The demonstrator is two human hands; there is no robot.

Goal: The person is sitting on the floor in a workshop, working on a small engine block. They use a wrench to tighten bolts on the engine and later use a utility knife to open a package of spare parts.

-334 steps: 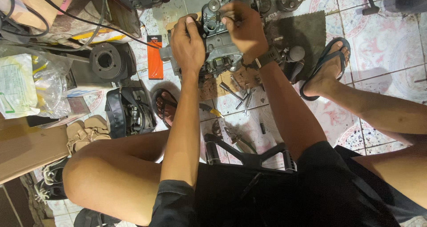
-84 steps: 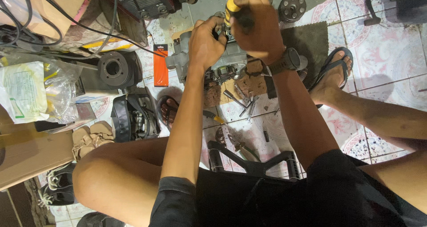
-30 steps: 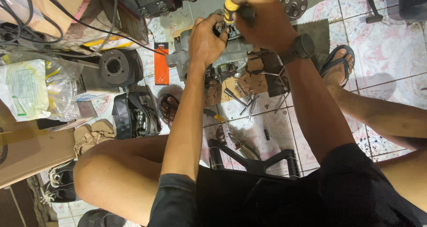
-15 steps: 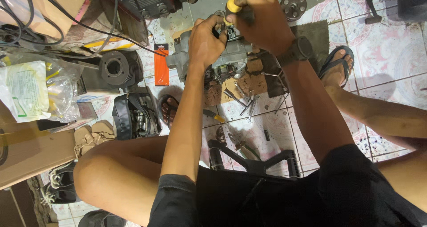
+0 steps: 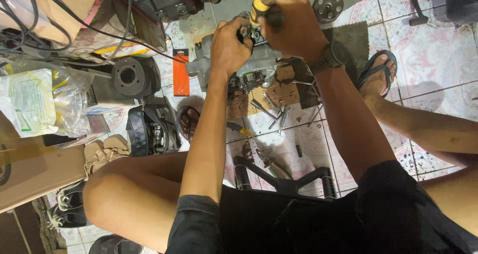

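Since half a second ago the hands have barely shifted; the right hand (image 5: pixel 294 27) stays clenched round the yellow-capped screwdriver (image 5: pixel 260 7), held upright at its fingertips. The left hand (image 5: pixel 230 47) has its fingers curled tight on the grey engine case (image 5: pixel 259 65), just below the tool. Loose tools (image 5: pixel 271 112) lie on the tiles beneath both wrists.

matt grey metal engine casing (image 5: pixel 259 67), glossy tiles (image 5: pixel 433 50)

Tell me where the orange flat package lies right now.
The orange flat package lies on the tiled floor, left of the grey engine casing, beside the black cylinder.
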